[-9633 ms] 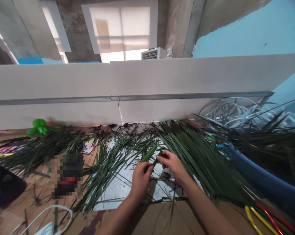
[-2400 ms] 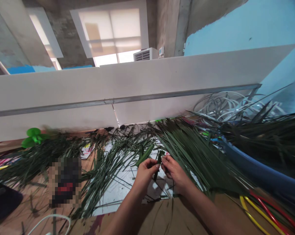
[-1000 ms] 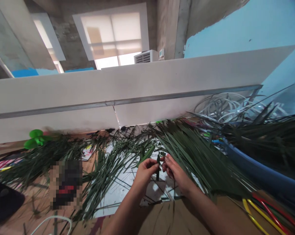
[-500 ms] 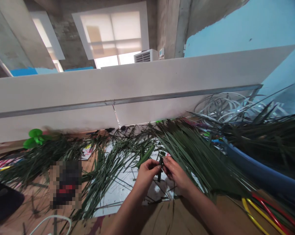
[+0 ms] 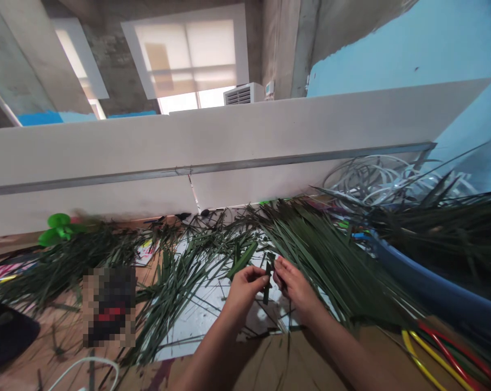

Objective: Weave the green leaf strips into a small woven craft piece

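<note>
Between the thumb and index finger of my left hand [image 5: 249, 283] is a short, dark green folded leaf strip [image 5: 267, 282], its lower end pointing down. My right hand [image 5: 291, 279] sits just to the right, fingers curled and pinched together at the upper part of the same strip. The fingertips partly cover what they grip. Under both hands lies a white sheet [image 5: 200, 309] scattered with leaf bits. A broader bright green leaf piece [image 5: 243, 259] rests just beyond my left hand.
Long green leaves [image 5: 319, 255] are heaped to the right, beside a blue tub [image 5: 425, 274]. Cut strips [image 5: 176, 293] pile up on the left. A white panel [image 5: 245, 187] stands behind the table. Red and yellow handles [image 5: 436, 347] lie at lower right, a white cable [image 5: 86, 359] at lower left.
My right fingers have shifted slightly right, opening a small gap from the left fingertips. More of the leaf strip shows between the hands. My left hand has barely moved.
</note>
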A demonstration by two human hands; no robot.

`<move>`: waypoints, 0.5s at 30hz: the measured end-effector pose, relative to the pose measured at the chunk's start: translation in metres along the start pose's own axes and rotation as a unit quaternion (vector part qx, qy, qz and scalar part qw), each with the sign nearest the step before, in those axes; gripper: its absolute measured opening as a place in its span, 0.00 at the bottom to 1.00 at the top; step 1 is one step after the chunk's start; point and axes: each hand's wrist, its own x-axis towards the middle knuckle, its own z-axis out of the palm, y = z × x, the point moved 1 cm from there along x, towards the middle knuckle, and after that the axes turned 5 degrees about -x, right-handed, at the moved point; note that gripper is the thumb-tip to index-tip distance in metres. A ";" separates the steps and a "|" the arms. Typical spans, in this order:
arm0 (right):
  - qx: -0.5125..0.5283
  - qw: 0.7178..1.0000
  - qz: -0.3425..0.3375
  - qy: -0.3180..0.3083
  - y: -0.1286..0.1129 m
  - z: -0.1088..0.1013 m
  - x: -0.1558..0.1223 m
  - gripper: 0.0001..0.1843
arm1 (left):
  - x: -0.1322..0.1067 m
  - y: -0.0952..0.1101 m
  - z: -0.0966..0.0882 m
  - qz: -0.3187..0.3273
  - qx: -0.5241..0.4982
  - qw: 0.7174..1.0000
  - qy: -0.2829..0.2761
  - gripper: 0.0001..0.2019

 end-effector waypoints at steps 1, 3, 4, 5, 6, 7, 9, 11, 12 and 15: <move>-0.001 1.000 0.011 0.012 0.001 -0.002 0.000 0.29 | 0.000 0.001 -0.001 -0.005 -0.001 1.000 -0.001 0.17; 0.000 0.999 0.024 0.023 0.002 -0.006 0.001 0.30 | 0.000 0.001 -0.004 -0.014 0.001 1.000 -0.005 0.19; 0.001 0.999 0.024 0.022 0.002 -0.008 0.002 0.30 | 0.001 0.001 -0.005 -0.018 0.006 1.000 -0.008 0.19; 0.001 1.000 0.021 0.018 0.002 -0.010 0.003 0.30 | 0.002 0.001 -0.007 -0.021 0.015 1.000 -0.014 0.20; -0.001 1.000 0.017 0.013 0.002 -0.012 0.004 0.29 | 0.003 0.001 -0.010 -0.027 0.032 0.999 -0.024 0.19; -0.005 1.000 0.015 0.008 0.002 -0.013 0.005 0.29 | 0.004 0.001 -0.012 -0.036 0.061 0.997 -0.039 0.18; -0.016 1.000 0.014 0.004 0.001 -0.015 0.006 0.28 | 0.006 0.004 -0.019 -0.041 0.162 0.983 -0.078 0.15; -0.025 1.000 0.011 0.007 0.001 -0.015 0.007 0.28 | 0.009 0.011 -0.028 0.004 0.311 0.946 -0.093 0.11; -0.028 0.999 0.010 0.010 0.000 -0.015 0.007 0.28 | 0.010 0.016 -0.033 0.048 0.388 0.917 -0.079 0.10; -0.033 0.999 0.004 0.014 0.001 -0.016 0.007 0.27 | 0.014 0.029 -0.049 0.136 0.539 0.831 0.018 0.11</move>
